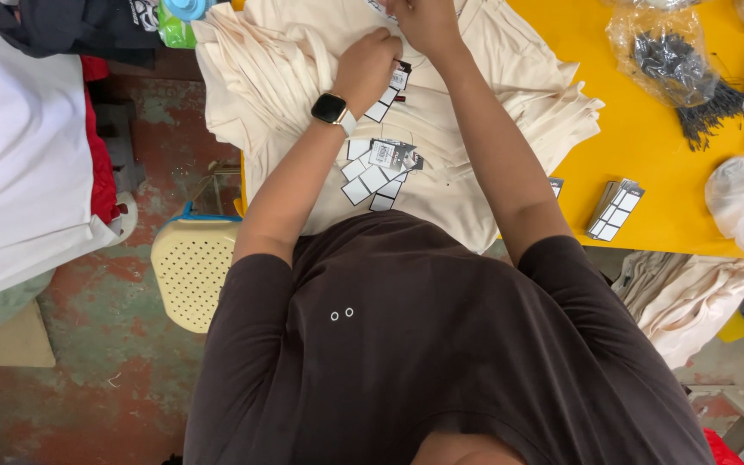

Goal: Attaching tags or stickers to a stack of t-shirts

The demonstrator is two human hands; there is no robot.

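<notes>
- Worn red-and-green concrete floor [88, 362] lies below, and a bright yellow table [647, 155] fills the upper right of the view.
- On the table's left part sits a stack of cream folded cotton garments [441, 185], its long axis running away from the person, straight ahead of the chest.
- Both hands work at the far end of that stack: the left hand [368, 65] (smartwatch on its wrist) is clenched on cream cloth and a white paper tag [399, 77]; the right hand [428, 21], just beyond and touching it, pinches the same spot, partly cut off by the frame edge.
- Nearer the body, a loose fan of black-edged white tags [376, 172] rests on the stack, closer to the left forearm.
- Well to the right lie a small tag bundle [615, 208] and a clear bag of black plastic fasteners [669, 60].
</notes>
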